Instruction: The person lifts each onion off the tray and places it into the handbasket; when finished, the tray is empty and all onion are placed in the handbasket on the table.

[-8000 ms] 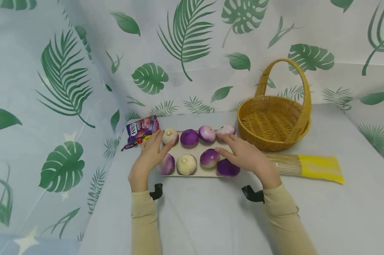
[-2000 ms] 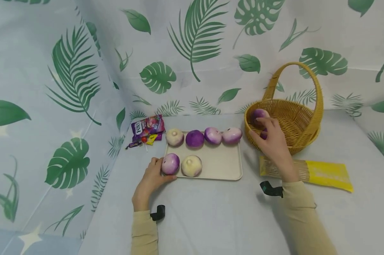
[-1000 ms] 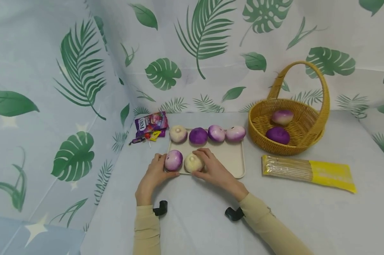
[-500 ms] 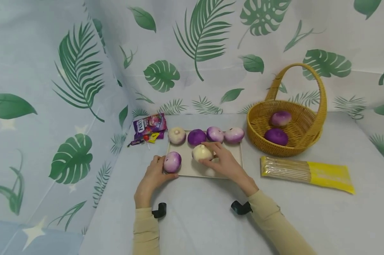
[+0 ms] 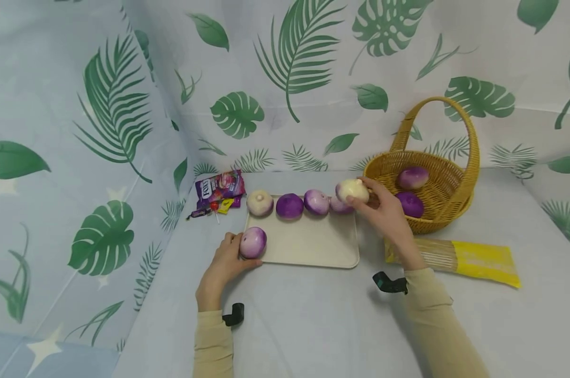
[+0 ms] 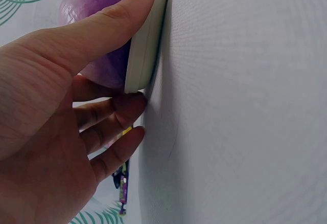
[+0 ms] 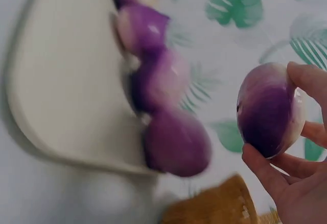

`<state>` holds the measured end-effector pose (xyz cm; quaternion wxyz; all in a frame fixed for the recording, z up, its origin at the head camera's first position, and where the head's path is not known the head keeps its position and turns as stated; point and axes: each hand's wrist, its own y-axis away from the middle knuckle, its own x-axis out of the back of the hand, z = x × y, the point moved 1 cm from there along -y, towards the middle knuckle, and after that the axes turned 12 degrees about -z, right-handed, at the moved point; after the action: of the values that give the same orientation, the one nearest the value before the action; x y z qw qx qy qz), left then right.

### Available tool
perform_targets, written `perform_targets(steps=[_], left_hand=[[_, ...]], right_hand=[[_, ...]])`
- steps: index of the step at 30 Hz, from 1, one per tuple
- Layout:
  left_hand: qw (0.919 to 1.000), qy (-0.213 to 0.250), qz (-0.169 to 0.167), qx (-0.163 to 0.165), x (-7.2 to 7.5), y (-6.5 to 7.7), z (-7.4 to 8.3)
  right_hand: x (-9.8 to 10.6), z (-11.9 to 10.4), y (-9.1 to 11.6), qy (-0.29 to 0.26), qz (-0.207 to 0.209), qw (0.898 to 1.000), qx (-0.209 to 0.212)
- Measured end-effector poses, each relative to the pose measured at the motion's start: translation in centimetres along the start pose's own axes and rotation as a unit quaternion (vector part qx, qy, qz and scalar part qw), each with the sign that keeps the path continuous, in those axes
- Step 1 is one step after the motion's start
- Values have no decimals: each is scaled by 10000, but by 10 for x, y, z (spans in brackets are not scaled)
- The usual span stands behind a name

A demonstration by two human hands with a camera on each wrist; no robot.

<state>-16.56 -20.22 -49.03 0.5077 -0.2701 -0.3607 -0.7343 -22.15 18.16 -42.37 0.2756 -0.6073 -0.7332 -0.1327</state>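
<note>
My right hand (image 5: 384, 210) grips a pale-topped purple onion (image 5: 352, 191) between thumb and fingers. It is held up over the tray's back right corner, beside the basket's left rim. In the right wrist view this onion (image 7: 268, 110) shows a deep purple side. My left hand (image 5: 223, 268) holds the front left corner of the cream tray (image 5: 313, 249), thumb along the front rim and fingers at the left side, close around a purple-and-white onion (image 5: 254, 243). A row of several onions (image 5: 290, 206) lines the tray's back edge; the rightmost is partly covered by the held one.
A wicker basket (image 5: 393, 223) with a tall handle stands at the back right, holding two onions (image 5: 413, 178). Before it lies a yellow-ended packet of thin sticks (image 5: 483, 258), partly behind my right forearm. A purple candy bag (image 5: 218, 188) and small sweets lie left of the tray.
Two onions from the tray's front right have gone into the basket. My right hand has since picked up the pale onion and carried it right, toward the basket. My left hand stays at the tray corner.
</note>
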Motion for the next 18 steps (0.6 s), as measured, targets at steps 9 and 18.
perform_targets(steps=[9,18], left_hand=[[10000,10,10,50,-1,4,1],[10000,-44,-34,22,-1,2,5]], right_hand=[[34,21,5,467,886,9946,-277],[48,37,11,1085,1379,9844,-124]])
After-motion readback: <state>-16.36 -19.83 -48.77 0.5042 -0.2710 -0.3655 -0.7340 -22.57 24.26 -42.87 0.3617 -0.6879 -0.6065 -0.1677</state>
